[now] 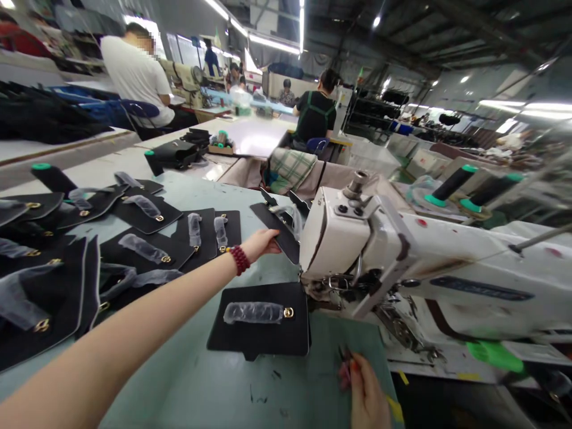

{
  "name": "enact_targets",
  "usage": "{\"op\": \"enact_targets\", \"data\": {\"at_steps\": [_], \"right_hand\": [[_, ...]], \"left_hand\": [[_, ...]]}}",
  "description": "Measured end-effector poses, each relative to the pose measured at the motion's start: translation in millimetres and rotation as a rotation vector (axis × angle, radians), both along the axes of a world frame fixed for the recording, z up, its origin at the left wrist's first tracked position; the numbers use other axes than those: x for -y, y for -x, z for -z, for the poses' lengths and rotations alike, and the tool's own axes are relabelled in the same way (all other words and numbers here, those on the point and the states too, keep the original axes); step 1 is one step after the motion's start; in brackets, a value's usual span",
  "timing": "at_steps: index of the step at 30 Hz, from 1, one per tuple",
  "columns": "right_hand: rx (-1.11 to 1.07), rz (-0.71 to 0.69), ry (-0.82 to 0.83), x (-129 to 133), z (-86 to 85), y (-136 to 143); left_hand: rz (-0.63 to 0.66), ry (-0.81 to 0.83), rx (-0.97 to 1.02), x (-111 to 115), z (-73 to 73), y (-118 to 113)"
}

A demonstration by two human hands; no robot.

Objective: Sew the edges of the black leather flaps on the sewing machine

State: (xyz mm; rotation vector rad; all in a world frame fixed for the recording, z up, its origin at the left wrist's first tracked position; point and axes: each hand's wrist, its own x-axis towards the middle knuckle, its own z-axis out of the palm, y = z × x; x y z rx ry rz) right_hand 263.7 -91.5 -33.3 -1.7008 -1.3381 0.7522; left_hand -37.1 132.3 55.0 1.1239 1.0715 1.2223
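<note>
Held panel: our left fingers (270,234) pinch a black panel with a plastic-wrapped handle (287,243) by its edge.
Dark-tipped tool: our right fingers (365,373) close around a small blurred tool (345,358).
Flat panel: a black rectangular panel (263,342) lies on the green counter (179,381), between our fingers.
White sewing machine (333,238): just beyond our left fingers; moving the held panel calls for clearance.

Long white ceiling tube lights (274,44) are glowing above and beyond the white metal sewing machine (353,232), glaring against a dim roof. A white tabletop (259,136) behind the machine is washing out. Right of the machine, the background is blurring; below it, the right hand (369,387) is smearing slightly. Wide-angle distortion is stretching the edges.
</note>
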Motion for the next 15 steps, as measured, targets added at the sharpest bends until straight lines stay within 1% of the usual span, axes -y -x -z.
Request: {"op": "enact_targets", "data": {"at_steps": [1,2,3,4,6,7,9,10,12,15], "right_hand": [[-0.174,0.016,0.042,3.7,-15.9,11.2],[-0.360,-0.009,0.088,6.7,-31.8,25.1],[-0.562,-0.061,0.144,8.2,-47.0,41.0],[-0.769,-0.144,0.224,7.9,-61.0,58.4],[-1.129,-0.321,0.440,0.5,-83.8,93.7],[-1.270,-0.337,0.505,-6.5,-92.0,109.9],[-1.503,-0.358,0.576,-24.7,-102.1,136.2],[-1.596,-0.360,0.598,-34.9,-104.3,145.9],[-1.739,-0.337,0.630,-54.9,-104.6,159.1],[-1.861,-0.251,0.642,-78.2,-100.5,169.6]], "left_hand": [[-0.020,0.025,0.055,9.2,1.8,11.2],[-0.050,0.042,0.101,19.4,3.2,21.1],[-0.082,0.054,0.150,30.2,4.2,29.4],[-0.119,0.065,0.211,41.2,4.6,35.8],[-0.175,0.096,0.358,61.7,4.1,42.7],[-0.197,0.114,0.429,70.5,3.4,43.8],[-0.227,0.139,0.515,83.9,1.2,42.9],[-0.237,0.143,0.518,88.8,0.0,41.7],[-0.254,0.146,0.505,96.0,-1.9,39.8],[-0.260,0.135,0.469,103.5,-3.4,40.6]]}}
